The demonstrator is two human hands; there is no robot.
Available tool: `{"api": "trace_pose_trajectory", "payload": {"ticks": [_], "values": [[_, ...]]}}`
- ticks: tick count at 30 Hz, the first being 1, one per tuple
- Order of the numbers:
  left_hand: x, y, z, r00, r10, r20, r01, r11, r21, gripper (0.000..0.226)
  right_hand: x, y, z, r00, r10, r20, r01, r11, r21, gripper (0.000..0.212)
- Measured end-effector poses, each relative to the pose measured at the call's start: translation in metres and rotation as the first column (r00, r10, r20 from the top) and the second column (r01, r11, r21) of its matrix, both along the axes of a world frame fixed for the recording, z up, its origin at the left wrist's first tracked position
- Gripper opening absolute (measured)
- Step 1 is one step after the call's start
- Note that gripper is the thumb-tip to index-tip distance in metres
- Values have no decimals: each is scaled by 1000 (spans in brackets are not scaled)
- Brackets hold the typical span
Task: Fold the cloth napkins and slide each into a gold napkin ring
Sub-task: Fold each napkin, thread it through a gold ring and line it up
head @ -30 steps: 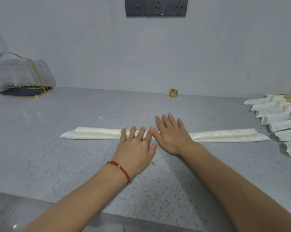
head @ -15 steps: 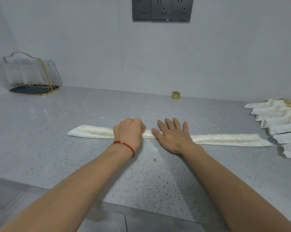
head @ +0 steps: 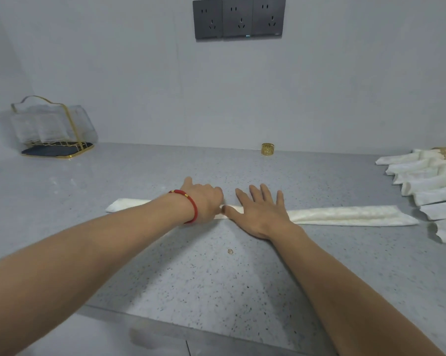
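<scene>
One speckled grey stone counter (head: 62,201) meets a plain grey wall (head: 345,86) bearing three dark sockets (head: 239,18). One long folded cream cloth napkin (head: 345,215) lies across the counter's middle. The left hand (head: 204,200) curls its fingers onto the strip; the right hand (head: 261,214) presses flat, fingers straight. One gold napkin ring (head: 267,149) stands by the wall.

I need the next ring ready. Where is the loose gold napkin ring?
In the head view, the gold napkin ring stands alone at the back of the counter against the wall, right of centre, beyond the right hand.
</scene>
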State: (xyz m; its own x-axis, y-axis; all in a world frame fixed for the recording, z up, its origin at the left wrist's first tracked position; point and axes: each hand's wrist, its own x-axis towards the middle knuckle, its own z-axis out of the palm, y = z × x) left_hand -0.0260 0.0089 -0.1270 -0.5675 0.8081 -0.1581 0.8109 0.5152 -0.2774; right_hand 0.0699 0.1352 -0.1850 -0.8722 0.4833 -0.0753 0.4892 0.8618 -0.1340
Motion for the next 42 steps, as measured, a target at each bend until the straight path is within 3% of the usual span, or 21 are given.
{"api": "trace_pose_trajectory", "payload": {"ticks": [2,5,6,9,11,13,15,17,20,22,24,27,29,38,40,42], "values": [[8,5,8,1000,-21,-15,20,998,-54,27,0,-1,-2,1000,-5,-3,5,1000,24,88],[13,9,31,971,45,234,-38,999,-32,31,2,-3,-5,999,-8,-34,11,997,73,86],[12,8,40,924,95,370,-93,995,-24,29,2,-4,-5,999,-8,-43,12,996,83,85],[-5,2,56,663,135,736,-196,981,-3,22,3,-5,-4,999,-11,-50,16,995,95,82],[-19,-6,53,522,70,850,-154,988,14,23,3,-6,-4,999,-7,-46,11,997,78,80],[-27,-12,43,449,-29,893,-128,987,97,27,4,-5,-2,999,3,-43,-2,1000,30,79],[-28,-15,29,470,-165,867,-115,963,245,24,6,0,4,994,28,-110,-35,997,-68,74],[-29,-14,15,578,-253,776,-110,918,381,19,11,12,10,945,-14,-327,-82,957,-277,58],[-32,-9,-2,725,-321,609,-38,864,501,14,33,31,18,797,-225,-560,-234,741,-630,35],[-31,-5,-11,772,-352,529,24,848,530,16,50,45,27,798,-239,-552,-251,702,-667,26],[-27,-1,-13,783,-372,498,53,838,543,16,61,60,43,889,-124,-441,-134,851,-508,16],[-24,4,-16,761,-380,526,21,825,565,10,70,65,65,997,-52,-55,36,966,-255,16],[-23,5,-20,746,-389,540,1,812,584,12,71,63,70,996,-62,59,73,978,-193,21],[-23,11,-31,721,-322,613,-83,839,538,21,65,56,83,968,-110,227,119,993,-24,41],[-21,15,-35,702,-308,642,-118,839,531,22,61,47,83,960,-100,262,79,993,89,38],[-20,18,-36,683,-304,664,-134,842,523,21,57,34,84,956,-65,284,-28,950,312,34]]}}
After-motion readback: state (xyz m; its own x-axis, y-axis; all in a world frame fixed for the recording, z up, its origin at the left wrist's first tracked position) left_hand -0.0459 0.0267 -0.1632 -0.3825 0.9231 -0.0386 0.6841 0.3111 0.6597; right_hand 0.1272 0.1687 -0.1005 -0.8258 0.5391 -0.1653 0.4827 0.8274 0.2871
